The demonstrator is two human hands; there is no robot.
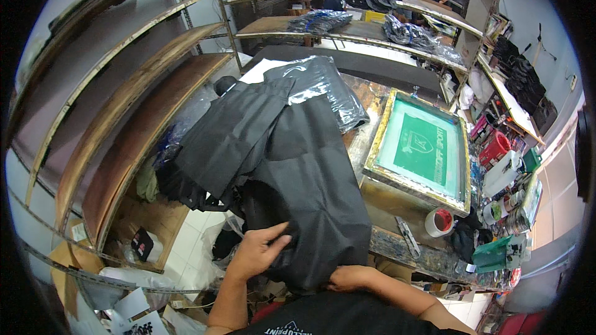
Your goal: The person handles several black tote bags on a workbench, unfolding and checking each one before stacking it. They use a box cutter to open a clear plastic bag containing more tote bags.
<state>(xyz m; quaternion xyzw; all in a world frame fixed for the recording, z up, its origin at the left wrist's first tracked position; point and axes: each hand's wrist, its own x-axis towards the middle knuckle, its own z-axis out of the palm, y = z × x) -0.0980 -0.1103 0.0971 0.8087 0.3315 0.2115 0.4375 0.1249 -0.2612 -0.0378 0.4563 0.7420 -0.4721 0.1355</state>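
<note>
Brown wooden shelves (143,142) bound the left. Next, black fabric pile (226,133), crowding the upper left of the black fabric piece (320,192). Left hand (257,251): fingers parted, at the piece's left side. Piece lies directly ahead of the person, long axis running away, far end leaning left. Right hand (349,278): curled at near edge, can't tell if pinching. Rightward on table (434,263): utility knife (407,237), framed green screen (425,146), white cup (433,229) with red contents.
</note>
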